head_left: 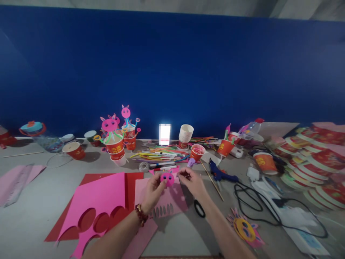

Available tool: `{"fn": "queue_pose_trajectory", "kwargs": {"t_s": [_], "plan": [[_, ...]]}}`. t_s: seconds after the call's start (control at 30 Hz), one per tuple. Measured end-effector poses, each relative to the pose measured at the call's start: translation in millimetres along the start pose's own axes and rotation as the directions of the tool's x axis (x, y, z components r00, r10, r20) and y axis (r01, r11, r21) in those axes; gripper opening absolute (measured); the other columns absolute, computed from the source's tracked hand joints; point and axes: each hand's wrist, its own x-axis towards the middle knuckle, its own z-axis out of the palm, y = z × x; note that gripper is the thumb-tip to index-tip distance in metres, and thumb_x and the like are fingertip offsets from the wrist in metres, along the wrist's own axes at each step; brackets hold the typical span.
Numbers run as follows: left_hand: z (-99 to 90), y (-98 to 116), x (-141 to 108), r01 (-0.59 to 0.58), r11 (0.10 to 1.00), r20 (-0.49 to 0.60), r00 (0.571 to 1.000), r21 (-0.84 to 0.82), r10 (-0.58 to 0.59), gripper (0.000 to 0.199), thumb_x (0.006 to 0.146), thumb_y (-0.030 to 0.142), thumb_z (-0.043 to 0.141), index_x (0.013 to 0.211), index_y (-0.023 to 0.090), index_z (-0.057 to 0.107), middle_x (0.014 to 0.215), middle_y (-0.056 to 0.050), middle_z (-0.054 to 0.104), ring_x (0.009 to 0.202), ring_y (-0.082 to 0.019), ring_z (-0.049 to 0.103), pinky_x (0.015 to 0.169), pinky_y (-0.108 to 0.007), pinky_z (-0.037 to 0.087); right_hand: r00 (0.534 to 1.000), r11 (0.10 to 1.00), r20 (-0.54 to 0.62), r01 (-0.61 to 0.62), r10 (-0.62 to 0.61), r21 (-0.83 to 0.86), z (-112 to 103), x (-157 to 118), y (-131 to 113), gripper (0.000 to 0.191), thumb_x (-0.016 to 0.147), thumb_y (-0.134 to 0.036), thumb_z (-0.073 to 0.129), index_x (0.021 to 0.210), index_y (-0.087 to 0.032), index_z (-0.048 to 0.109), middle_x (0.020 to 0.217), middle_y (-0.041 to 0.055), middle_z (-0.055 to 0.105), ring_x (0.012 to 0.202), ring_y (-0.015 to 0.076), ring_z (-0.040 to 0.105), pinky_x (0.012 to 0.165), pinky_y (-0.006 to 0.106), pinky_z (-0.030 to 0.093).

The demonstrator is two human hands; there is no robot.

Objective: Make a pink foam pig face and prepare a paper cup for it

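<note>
Between the thumb and fingers of my left hand is a small round pink paper face with dark eyes. My right hand hovers just right of it, fingertips pinched together; whatever they hold is too small to make out. Below both hands lies a light pink sheet with a row of leaf-shaped cutouts. A black scissors handle shows under my right forearm. On the left, a bright pink sheet with round holes rests over a red sheet.
Finished pink animal figures on red paper cups stand at the back left. Pipe cleaners and markers lie at the back. To the right are a blue glue gun, its black cable, a yellow-faced paper piece and stacked cups.
</note>
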Motion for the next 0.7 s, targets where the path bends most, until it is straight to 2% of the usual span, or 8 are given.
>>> {"fn": "queue_pose_trajectory", "kwargs": {"t_s": [0.13, 0.27, 0.33, 0.43, 0.7], "plan": [[0.4, 4.7, -4.9, -0.080, 0.983, 0.117, 0.991, 0.168, 0.060, 0.029, 0.086, 0.046, 0.061, 0.080, 0.018, 0.058, 0.073, -0.002, 0.056, 0.065, -0.015, 0.051, 0.051, -0.021, 0.040, 0.999, 0.982, -0.006, -0.041, 0.043, 0.185, -9.4, 4.8, -13.5, 0.017, 0.085, -0.036, 0.063, 0.083, -0.020, 0.066, 0.071, -0.0014, 0.061, 0.062, 0.0140, 0.053, 0.059, 0.025, 0.042], [2.1, 10.0, -7.7, -0.253, 0.904, 0.213, 0.959, 0.344, 0.187, 0.021, 0.089, 0.033, 0.056, 0.074, 0.018, 0.054, 0.071, -0.001, 0.055, 0.067, -0.015, 0.048, 0.061, -0.023, 0.039, 0.998, 0.978, 0.069, -0.027, 0.013, 0.208, -10.5, 3.5, -29.2, 0.017, 0.085, -0.036, 0.064, 0.082, -0.019, 0.067, 0.071, -0.0010, 0.061, 0.065, 0.0143, 0.054, 0.061, 0.025, 0.043], [3.2, 11.9, -8.3, -0.297, 0.873, 0.240, 0.946, 0.387, 0.216, 0.021, 0.090, 0.031, 0.054, 0.072, 0.018, 0.053, 0.069, 0.000, 0.054, 0.066, -0.015, 0.048, 0.063, -0.024, 0.038, 0.992, 0.980, 0.122, -0.013, -0.012, 0.199, -8.9, 1.6, -35.2, 0.016, 0.084, -0.034, 0.064, 0.082, -0.019, 0.067, 0.074, -0.0002, 0.063, 0.069, 0.0153, 0.056, 0.064, 0.026, 0.044], [4.2, 13.5, -8.4, -0.292, 0.865, 0.243, 0.948, 0.408, 0.205, 0.022, 0.090, 0.032, 0.052, 0.073, 0.018, 0.053, 0.069, -0.001, 0.055, 0.066, -0.015, 0.048, 0.063, -0.024, 0.038, 0.985, 0.981, 0.169, -0.013, -0.020, 0.193, -6.5, -0.9, -40.5, 0.013, 0.083, -0.031, 0.063, 0.080, -0.019, 0.066, 0.073, -0.0006, 0.063, 0.069, 0.0155, 0.057, 0.065, 0.026, 0.043], [4.8, 15.8, -8.0, -0.266, 0.881, 0.268, 0.949, 0.391, 0.167, 0.024, 0.089, 0.034, 0.053, 0.073, 0.019, 0.058, 0.070, -0.003, 0.060, 0.065, -0.017, 0.052, 0.064, -0.026, 0.040, 0.982, 0.984, 0.189, -0.024, -0.011, 0.178, -6.2, -1.5, -42.2, 0.010, 0.081, -0.028, 0.062, 0.077, -0.019, 0.065, 0.070, -0.0012, 0.062, 0.067, 0.0151, 0.056, 0.063, 0.025, 0.043]]}}
